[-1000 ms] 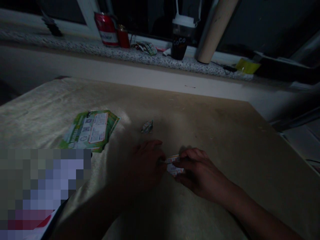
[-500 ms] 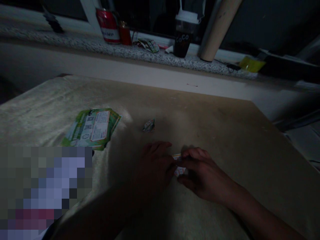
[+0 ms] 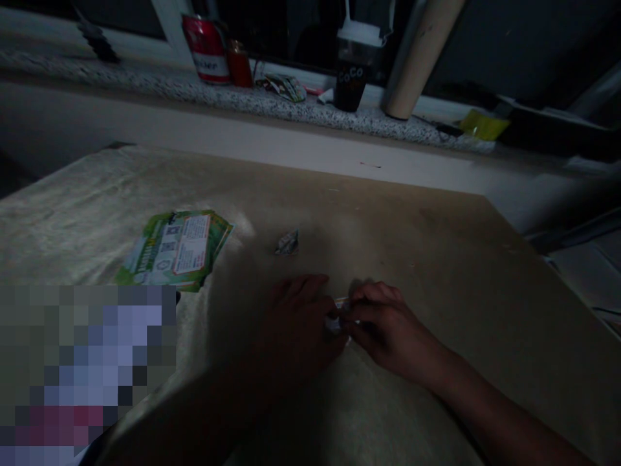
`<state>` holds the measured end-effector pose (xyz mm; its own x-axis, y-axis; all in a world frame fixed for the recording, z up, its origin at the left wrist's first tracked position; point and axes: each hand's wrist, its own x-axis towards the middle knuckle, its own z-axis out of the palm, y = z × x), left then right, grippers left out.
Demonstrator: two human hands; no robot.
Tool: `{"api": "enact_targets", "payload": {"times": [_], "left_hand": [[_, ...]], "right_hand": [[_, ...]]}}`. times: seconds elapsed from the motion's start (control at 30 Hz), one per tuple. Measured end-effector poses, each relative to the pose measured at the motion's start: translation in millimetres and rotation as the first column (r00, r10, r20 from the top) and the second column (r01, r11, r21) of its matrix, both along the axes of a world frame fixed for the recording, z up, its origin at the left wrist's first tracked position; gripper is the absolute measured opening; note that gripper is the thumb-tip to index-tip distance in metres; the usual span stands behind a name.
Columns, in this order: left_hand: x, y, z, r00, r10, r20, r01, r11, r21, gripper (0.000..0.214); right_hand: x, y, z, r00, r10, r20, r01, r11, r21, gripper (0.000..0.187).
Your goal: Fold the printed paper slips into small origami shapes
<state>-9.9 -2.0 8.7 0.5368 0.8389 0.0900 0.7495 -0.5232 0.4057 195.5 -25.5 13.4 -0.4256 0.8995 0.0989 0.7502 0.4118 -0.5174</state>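
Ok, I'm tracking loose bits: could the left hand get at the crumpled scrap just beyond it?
Probably yes: the scrap lies alone on the table just past the left hand, nothing between. But that hand and the right hand both pinch a small paper piece, so it must let go first.

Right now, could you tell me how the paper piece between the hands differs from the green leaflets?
The paper piece is pinched between the left hand and right hand; the green leaflets lie untouched to their left. The piece is tiny and mostly hidden; the leaflets are far larger, flat, in full view. The piece looks whitish; the leaflets mainly green. Both are paper at the same table.
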Motion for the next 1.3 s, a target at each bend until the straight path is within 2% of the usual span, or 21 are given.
{"api": "enact_targets", "payload": {"times": [0.17, 0.33, 0.6, 0.9, 1.03, 1.3], "left_hand": [[0, 2, 0.7, 1.000, 0.017, -0.014, -0.017, 1.000, -0.003, 0.032], [-5, 6, -1.9, 1.000, 0.001, -0.011, -0.002, 0.999, -0.050, 0.048], [-5, 5, -4.5, 0.999, 0.040, 0.021, -0.039, 0.998, -0.057, 0.028], [2, 1, -7.9, 0.996, 0.080, -0.025, -0.080, 0.997, -0.001, 0.031], [0, 4, -3.8, 0.997, 0.065, -0.048, -0.067, 0.997, -0.041, 0.027], [-6, 17, 6.9, 0.995, 0.081, -0.062, -0.090, 0.983, -0.163, 0.007]], "right_hand": [[-1, 1, -3.3, 1.000, -0.024, 0.008, 0.024, 1.000, 0.006, 0.011], [4, 2, -4.5, 1.000, -0.010, 0.013, 0.010, 1.000, -0.009, 0.027], [7, 0, -0.9, 0.999, 0.028, 0.017, -0.028, 0.999, -0.021, 0.038], [4, -1, 4.9, 0.999, 0.027, 0.039, -0.025, 0.999, -0.047, 0.037], [5, -1, 4.2, 0.999, 0.016, 0.030, -0.015, 0.999, -0.041, 0.039], [5, -1, 1.9, 0.999, 0.016, 0.042, -0.014, 0.999, -0.041, 0.039]]}}
